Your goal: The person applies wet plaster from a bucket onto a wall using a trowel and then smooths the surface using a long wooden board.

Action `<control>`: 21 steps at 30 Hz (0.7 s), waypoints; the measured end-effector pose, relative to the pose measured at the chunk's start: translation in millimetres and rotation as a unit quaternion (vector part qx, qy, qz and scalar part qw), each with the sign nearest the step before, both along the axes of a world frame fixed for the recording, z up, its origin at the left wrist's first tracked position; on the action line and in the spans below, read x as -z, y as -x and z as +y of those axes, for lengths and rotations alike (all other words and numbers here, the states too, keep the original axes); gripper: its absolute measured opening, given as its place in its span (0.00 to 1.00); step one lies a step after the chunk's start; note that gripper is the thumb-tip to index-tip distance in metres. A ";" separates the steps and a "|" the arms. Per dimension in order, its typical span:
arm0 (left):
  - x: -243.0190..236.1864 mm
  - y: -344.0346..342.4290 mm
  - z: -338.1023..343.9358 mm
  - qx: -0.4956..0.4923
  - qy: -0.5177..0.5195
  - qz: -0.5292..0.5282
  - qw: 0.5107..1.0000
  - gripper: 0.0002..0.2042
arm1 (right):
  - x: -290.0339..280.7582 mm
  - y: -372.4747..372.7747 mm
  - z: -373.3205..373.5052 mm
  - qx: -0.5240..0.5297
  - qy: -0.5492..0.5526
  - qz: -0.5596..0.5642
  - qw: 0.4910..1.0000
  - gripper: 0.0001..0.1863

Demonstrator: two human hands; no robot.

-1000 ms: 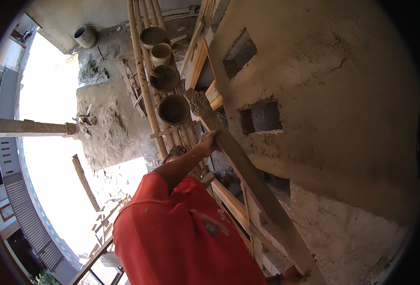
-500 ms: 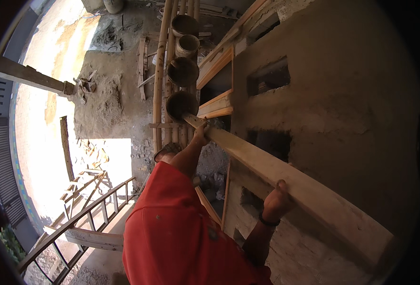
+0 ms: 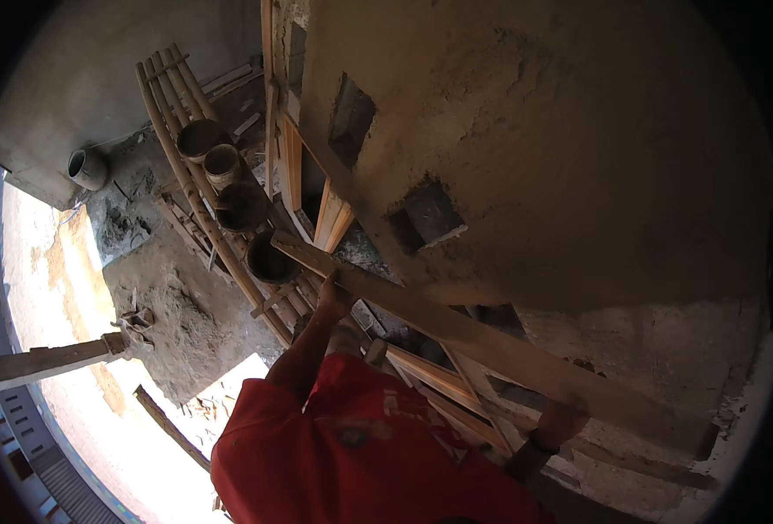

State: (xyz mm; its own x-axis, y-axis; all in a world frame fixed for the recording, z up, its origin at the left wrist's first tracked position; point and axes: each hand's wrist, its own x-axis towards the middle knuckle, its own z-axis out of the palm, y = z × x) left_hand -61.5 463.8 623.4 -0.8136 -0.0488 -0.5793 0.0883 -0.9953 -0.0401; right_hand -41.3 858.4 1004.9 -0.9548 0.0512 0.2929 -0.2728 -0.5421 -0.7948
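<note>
A long, straight wooden board (image 3: pixel 483 336) slants across the view, from beside the nearest bucket (image 3: pixel 273 257) down to the lower right. Near its upper-left end, my left hand (image 3: pixel 335 299) is closed on the board's lower edge. Farther along, my right hand (image 3: pixel 564 421), with a dark band at the wrist, grips it, fingertips showing over the upper edge. Behind the board rises a wall with wet-looking grey plaster (image 3: pixel 579 192); whether the two touch, I cannot tell. The board's upper-left end overlaps the bucket's rim in the view.
More buckets (image 3: pixel 241 208) stand in a row on a scaffold of round poles (image 3: pixel 172 131). The wall has square openings (image 3: pixel 427 214), with wooden frames (image 3: pixel 332 218) beside them. Below lie a mortar heap (image 3: pixel 172 306) and a concrete post (image 3: pixel 50 362). A lone bucket (image 3: pixel 88 169) stands far left.
My view has turned, so the scaffold and buckets now lean leftward. Both hands have kept their hold on the board, which now slants less steeply and sits lower in the view.
</note>
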 end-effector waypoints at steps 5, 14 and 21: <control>-66.3 20.7 22.4 0.120 0.086 0.066 0.987 0.20 | 21.4 -67.3 100.6 0.280 -0.191 -0.095 0.936 0.26; -150.2 118.8 74.7 0.187 0.212 0.154 0.947 0.27 | 112.5 -100.8 215.7 0.421 0.101 -0.054 0.900 0.16; -168.0 139.8 102.1 0.228 0.259 0.145 0.927 0.20 | 141.4 -87.3 280.2 0.395 0.224 -0.171 0.874 0.18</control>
State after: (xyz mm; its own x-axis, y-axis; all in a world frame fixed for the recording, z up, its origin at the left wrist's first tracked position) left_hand -201.2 565.9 791.4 -0.9361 0.1290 -0.3271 -0.2866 -0.8191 0.4970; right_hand 46.0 1138.7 863.5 -0.5971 0.7711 -0.2211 -0.4906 -0.5691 -0.6599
